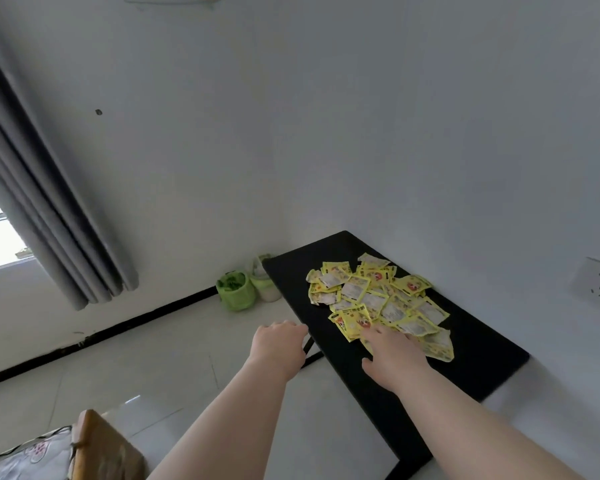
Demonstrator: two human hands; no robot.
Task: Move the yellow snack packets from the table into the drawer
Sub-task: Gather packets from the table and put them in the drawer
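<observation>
A loose pile of several yellow snack packets (pixel 378 299) lies on a black table (pixel 482 368) against the wall. My right hand (pixel 394 355) rests palm down on the near end of the pile, fingers spread over the packets, and grips nothing that I can see. My left hand (pixel 279 344) is at the table's left edge, fingers curled downward at the rim; what they touch is hidden. No drawer is visible in this view.
A green basket (pixel 234 291) and a pale container (pixel 265 284) stand on the tiled floor beside the table's far left corner. A grey curtain (pixel 42 216) hangs at the left by a window. A wooden piece (pixel 108 448) sits at the lower left. A wall socket (pixel 596 282) is at the right.
</observation>
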